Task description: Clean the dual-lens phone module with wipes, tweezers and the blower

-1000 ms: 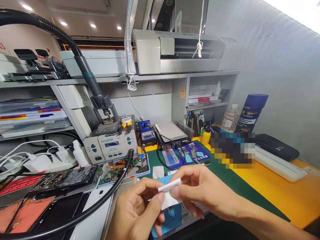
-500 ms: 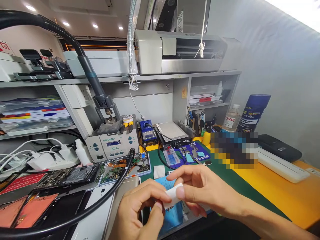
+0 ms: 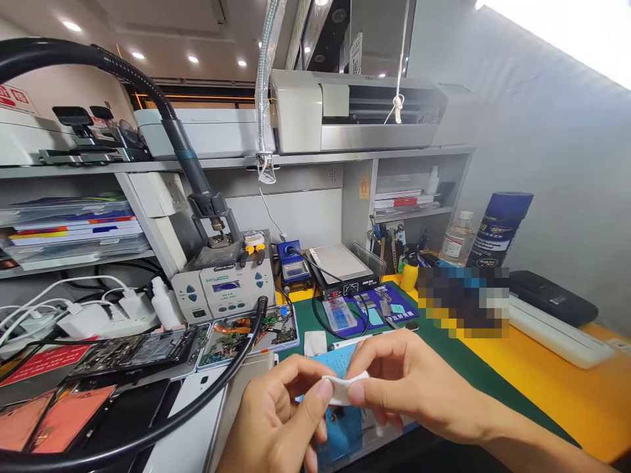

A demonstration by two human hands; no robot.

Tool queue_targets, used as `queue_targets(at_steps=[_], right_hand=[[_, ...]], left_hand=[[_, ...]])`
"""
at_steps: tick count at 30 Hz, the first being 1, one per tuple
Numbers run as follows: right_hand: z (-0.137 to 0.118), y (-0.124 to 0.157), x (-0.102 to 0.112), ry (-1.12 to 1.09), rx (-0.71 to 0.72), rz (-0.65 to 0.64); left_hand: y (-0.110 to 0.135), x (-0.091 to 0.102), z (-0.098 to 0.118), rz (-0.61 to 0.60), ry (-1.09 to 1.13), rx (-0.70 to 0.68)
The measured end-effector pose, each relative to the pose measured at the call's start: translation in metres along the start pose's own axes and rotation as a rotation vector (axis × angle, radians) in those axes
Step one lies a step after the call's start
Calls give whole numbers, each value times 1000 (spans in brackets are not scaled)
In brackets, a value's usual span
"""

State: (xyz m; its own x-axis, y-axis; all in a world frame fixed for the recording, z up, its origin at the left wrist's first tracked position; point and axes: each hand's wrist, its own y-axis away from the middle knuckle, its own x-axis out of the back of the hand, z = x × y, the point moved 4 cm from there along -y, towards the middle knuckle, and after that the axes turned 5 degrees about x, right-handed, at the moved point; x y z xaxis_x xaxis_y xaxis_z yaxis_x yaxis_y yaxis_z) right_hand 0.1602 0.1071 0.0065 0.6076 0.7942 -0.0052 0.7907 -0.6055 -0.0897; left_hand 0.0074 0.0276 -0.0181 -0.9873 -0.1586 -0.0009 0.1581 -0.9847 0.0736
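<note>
Pinching 1 white sheet [image 3: 340,393] | left hand [image 3: 280,420], right hand [image 3: 414,387]: thumbs closed against fingers at its ends | risk: uneven tug could drop it onto blue mat [image 3: 346,435]

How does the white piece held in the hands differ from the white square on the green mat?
The white piece is held up between the left hand and right hand; the white square lies on the green mat. The white piece is bent, its top edge curved; the white square looks roughly flat. Both are white.
</note>
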Motion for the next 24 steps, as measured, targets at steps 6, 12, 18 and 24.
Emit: queue_targets(at_steps=[6, 12, 18, 24], right_hand=[[-2, 3, -7, -99, 72, -78], [3, 2, -9, -139, 49, -24], [5, 1, -10, -193, 53, -10], [0, 2, -6, 14, 93, 7]], left_hand=[[1, -7, -1, -26, 42, -81], [0, -6, -2, 42, -12, -105], [4, -7, 14, 82, -95, -243], [3, -7, 14, 93, -127, -219]])
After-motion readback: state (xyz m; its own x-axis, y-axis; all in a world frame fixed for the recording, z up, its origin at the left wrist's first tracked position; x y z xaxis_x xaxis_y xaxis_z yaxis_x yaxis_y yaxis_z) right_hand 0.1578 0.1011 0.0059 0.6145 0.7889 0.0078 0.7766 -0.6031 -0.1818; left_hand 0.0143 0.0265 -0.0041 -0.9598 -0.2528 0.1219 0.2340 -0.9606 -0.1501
